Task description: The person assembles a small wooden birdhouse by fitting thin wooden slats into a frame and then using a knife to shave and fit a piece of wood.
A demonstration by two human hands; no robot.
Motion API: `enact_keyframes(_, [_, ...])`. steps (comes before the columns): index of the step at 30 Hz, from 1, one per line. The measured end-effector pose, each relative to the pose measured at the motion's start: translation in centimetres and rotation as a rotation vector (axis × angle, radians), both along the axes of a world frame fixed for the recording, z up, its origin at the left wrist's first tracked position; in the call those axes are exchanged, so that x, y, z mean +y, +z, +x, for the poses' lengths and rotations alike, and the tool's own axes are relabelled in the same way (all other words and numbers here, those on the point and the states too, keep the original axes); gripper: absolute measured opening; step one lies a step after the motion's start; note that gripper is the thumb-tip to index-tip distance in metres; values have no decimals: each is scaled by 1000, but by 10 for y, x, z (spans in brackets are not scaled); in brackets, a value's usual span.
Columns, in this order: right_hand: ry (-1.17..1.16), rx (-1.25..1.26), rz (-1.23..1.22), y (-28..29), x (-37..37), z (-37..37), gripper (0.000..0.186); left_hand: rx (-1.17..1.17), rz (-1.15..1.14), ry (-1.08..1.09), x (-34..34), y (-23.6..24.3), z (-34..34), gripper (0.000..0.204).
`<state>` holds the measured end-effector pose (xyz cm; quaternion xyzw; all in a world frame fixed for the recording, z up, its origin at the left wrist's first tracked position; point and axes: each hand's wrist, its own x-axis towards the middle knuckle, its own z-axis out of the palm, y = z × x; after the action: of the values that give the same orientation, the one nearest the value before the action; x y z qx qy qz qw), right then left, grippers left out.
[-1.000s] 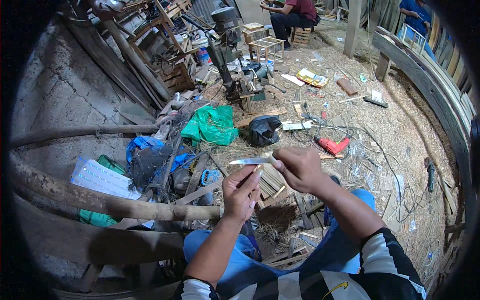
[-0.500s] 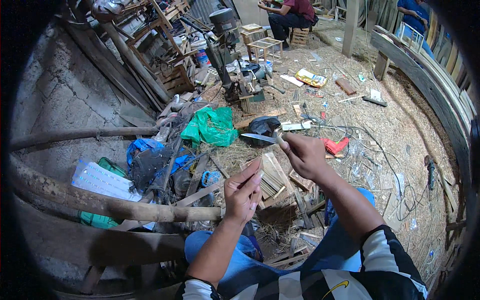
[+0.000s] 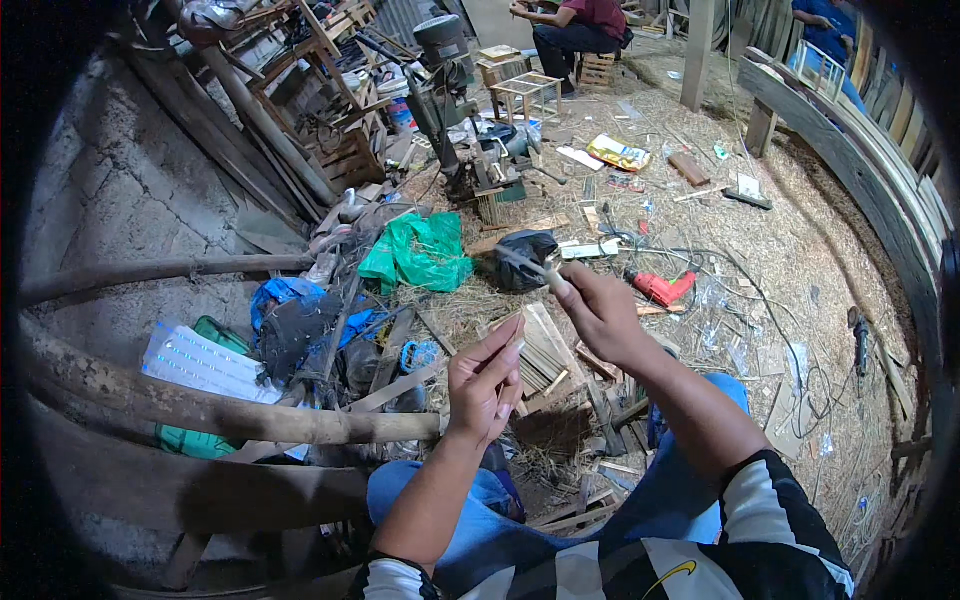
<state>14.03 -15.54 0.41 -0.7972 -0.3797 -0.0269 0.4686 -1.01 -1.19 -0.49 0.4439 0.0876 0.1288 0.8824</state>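
Note:
My right hand (image 3: 606, 318) is closed round the pale handle of a knife (image 3: 527, 264). Its blade points up and to the left, crossing in front of a black plastic bag (image 3: 524, 245). Lower and to the left, my left hand (image 3: 484, 385) is closed in a pinch, thumb against fingers. A small, pale, thin bit shows at its fingertips, too small to name. The blade is apart from the left hand. Beneath the hands, a bundle of thin wooden strips (image 3: 543, 368) lies beside a board on the ground.
A red power drill (image 3: 664, 287) lies right of my right hand, among cables. A green plastic bag (image 3: 418, 253) is at left, above a wooden pole (image 3: 230, 405). A drill press (image 3: 445, 110) stands ahead. Two people (image 3: 578, 38) are at the back. A long beam (image 3: 850, 140) runs along the right.
My right hand has shifted a little left, uncovering more of the red drill. The knife blade now angles more steeply upward and looks blurred. My left hand stays nearly in place.

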Motion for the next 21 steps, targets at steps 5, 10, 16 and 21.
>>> enact_keyframes(5, [271, 448, 350, -7, 11, -16, 25, 20, -11, -21, -2, -3, 2, 32])
enact_keyframes(10, [318, 565, 324, -9, 8, -13, 25, 99, 49, 6, -6, -3, 5, 28])
enact_keyframes(16, [271, 849, 452, 3, 10, -13, 28, 105, 70, -31, -2, -5, 4, 26])
enact_keyframes(21, [289, 704, 378, -11, 9, -8, 27, 116, 88, -23, -4, -2, 5, 27])
